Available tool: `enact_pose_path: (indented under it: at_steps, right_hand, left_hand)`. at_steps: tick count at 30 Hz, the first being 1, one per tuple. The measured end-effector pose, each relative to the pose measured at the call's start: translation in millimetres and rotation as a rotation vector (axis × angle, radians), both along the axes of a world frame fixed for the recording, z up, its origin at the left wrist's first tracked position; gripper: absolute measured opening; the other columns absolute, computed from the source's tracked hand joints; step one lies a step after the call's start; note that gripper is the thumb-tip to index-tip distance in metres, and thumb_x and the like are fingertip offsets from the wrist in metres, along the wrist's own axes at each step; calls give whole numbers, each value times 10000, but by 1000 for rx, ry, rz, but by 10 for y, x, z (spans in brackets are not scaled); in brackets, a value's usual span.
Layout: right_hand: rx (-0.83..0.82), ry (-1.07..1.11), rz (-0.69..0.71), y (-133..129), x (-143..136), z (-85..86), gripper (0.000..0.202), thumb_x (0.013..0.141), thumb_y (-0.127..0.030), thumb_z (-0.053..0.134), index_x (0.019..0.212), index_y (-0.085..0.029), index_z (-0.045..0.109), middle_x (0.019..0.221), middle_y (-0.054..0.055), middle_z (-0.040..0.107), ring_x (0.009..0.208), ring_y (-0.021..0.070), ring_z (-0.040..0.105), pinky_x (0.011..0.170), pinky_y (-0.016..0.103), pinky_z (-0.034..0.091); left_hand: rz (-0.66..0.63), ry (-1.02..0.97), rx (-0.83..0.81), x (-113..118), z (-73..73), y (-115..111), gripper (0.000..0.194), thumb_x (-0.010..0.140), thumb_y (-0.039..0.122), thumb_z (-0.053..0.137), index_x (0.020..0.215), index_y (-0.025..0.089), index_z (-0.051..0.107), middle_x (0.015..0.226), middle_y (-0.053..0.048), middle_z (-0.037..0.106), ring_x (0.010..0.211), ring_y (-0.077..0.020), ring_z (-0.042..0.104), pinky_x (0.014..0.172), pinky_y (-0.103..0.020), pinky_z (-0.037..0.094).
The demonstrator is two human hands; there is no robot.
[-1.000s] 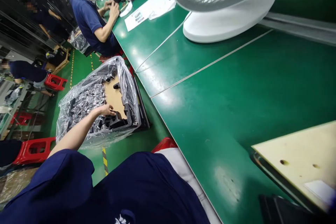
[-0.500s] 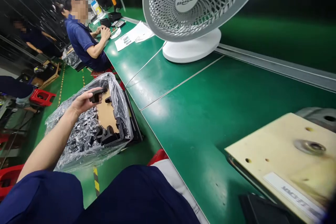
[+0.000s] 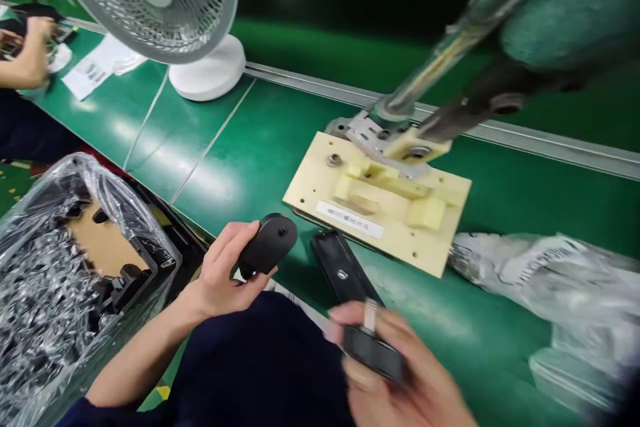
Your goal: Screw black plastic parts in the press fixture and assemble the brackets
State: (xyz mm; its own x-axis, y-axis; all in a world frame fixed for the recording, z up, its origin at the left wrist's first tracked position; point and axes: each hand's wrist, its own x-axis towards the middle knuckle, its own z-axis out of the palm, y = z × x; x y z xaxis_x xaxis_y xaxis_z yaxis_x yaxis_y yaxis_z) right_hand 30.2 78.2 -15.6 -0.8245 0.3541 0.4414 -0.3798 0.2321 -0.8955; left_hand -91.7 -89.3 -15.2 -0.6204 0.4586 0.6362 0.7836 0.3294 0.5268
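My left hand (image 3: 227, 273) grips a black rounded part (image 3: 270, 242) with a small hole near its end, held over the front edge of the green table. In my right hand (image 3: 400, 373), blurred by motion, is a small black piece (image 3: 375, 352) with a light metal tab sticking up. Between the hands and the fixture, a long black part (image 3: 345, 268) lies on the table. The cream fixture plate (image 3: 350, 223) with raised yellowish blocks sits under a metal press arm (image 3: 435, 60).
At the left stands a plastic-lined box (image 3: 107, 233) of wrapped black parts. A white fan (image 3: 207, 70) and paper sheets (image 3: 93, 70) are at the back left, near another person's hands (image 3: 35, 47). Clear plastic bags (image 3: 565, 280) lie at the right.
The view has swung right. My left hand has come from over the box to the table edge with the black part. My right hand, holding the small black piece, has entered view.
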Motion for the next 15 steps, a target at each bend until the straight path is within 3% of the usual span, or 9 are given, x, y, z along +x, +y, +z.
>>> enact_pose_path:
  at_steps: [4,6,8,11,13,15]
  right_hand:
    - [-75,73,132,-155,-176,-18,365,909,-194,574,1272,-217,551,971,97,666,819,188,655,654,329,586]
    - [-79,33,130,-141,-196,-33,349,903,-203,587,1250,-210,552,953,93,668,794,180,658,658,320,584]
    - [-88,5,97,-91,-161,-30,350,887,-201,617,1231,-213,552,923,81,673,769,177,663,661,320,587]
    - [-94,16,127,-28,-115,1,358,862,-168,655,1206,-216,569,919,70,682,791,174,671,693,320,595]
    - [-90,31,170,-12,-132,15,342,860,-169,662,1190,-210,582,921,74,681,803,175,673,691,320,595]
    - [-92,25,200,-12,-164,23,328,859,-168,666,1176,-196,587,885,67,671,767,161,670,675,301,591]
  left_hand:
    - [-87,-116,54,135,-97,48,624,775,161,672,1363,188,463,1034,-109,652,924,-214,644,772,-328,561]
    - [-83,-410,144,205,-100,39,546,795,286,680,1307,196,512,1057,-110,665,922,-223,665,777,-340,572]
    - [-99,-920,270,267,-68,54,461,849,488,576,1189,177,590,1007,-120,690,847,-235,690,720,-360,588]
    - [-210,-1585,403,327,-15,108,592,895,624,329,910,149,682,803,-123,707,633,-224,680,545,-355,573]
    - [-239,-1725,414,352,-15,114,618,886,638,324,799,153,696,722,-113,702,532,-204,642,448,-328,528]
    - [-251,-1717,390,393,-35,65,582,874,635,371,817,166,711,699,-96,706,480,-191,611,397,-315,492]
